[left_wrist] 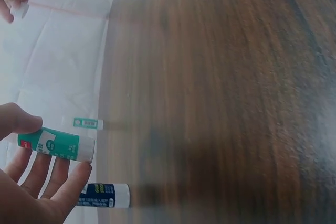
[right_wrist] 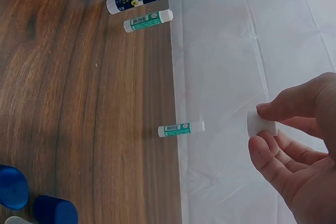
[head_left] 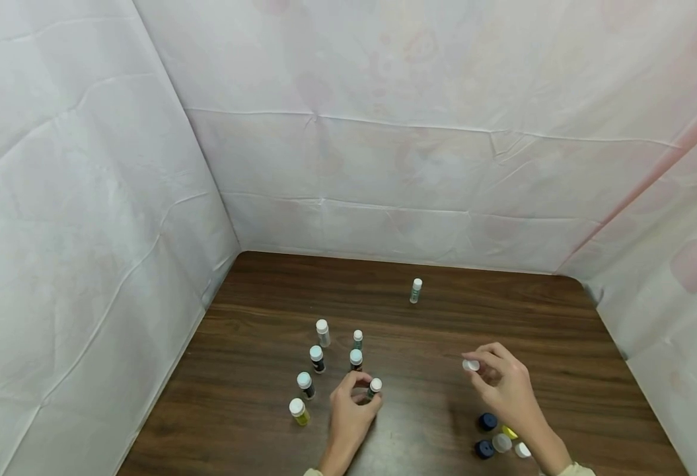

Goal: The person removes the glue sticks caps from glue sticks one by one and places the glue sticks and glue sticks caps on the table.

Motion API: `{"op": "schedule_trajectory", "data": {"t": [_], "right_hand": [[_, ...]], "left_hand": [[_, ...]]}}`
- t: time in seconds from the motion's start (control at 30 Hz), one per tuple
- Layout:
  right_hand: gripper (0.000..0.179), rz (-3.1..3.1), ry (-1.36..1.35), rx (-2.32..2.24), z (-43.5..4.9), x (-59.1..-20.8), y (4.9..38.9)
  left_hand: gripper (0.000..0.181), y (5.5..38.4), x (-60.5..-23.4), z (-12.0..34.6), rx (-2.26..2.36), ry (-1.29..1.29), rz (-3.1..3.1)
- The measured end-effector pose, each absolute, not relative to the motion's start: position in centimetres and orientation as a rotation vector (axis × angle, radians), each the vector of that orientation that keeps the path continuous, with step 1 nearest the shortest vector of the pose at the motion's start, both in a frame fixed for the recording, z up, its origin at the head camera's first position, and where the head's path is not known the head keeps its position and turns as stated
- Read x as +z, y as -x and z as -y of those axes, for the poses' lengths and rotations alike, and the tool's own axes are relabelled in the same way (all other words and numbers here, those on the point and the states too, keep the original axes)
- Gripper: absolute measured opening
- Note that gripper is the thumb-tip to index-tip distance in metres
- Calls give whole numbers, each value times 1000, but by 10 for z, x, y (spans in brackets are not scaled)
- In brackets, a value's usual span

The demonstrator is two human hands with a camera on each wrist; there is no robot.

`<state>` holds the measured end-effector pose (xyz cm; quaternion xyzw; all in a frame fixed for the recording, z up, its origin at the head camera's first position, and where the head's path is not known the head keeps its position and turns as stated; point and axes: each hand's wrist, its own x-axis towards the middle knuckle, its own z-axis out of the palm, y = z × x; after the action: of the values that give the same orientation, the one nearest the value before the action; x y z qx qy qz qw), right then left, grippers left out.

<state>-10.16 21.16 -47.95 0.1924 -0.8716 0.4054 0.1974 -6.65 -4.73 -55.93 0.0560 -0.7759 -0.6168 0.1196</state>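
My left hand [head_left: 349, 411] grips a green glue stick [left_wrist: 63, 144] with a white end, thumb on one side and fingers on the other. In the right wrist view, a small white cap [right_wrist: 258, 123] is pinched between the thumb and fingers of my right hand [head_left: 510, 389], held above the table. Just beyond the left hand stand a dark blue glue stick [left_wrist: 102, 195] and a slim green glue stick [head_left: 357, 340]. To its left, several more stand in a line, among them a yellow glue stick [head_left: 299, 411] at the near end.
Loose caps lie on the brown wooden table [head_left: 253, 370] below my right hand, including a dark blue cap [head_left: 487, 422], a clear cap [head_left: 501, 443] and a white cap [head_left: 522, 450]. Another green glue stick [head_left: 415, 291] stands near the back edge. White sheeting [head_left: 384, 165] surrounds the table.
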Motion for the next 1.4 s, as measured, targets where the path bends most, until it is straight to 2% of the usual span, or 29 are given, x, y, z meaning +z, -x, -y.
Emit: {"op": "schedule_trajectory", "data": {"t": [1.0,1.4], "right_hand": [[34,2502,-424,1104,-236,-496,91],[35,2570,-332,1082,-244,-499,84]], "left_hand": [[27,69,-586,72,-1643,-344,2212],[28,70,-584,75,-1629,-401,2262]]}}
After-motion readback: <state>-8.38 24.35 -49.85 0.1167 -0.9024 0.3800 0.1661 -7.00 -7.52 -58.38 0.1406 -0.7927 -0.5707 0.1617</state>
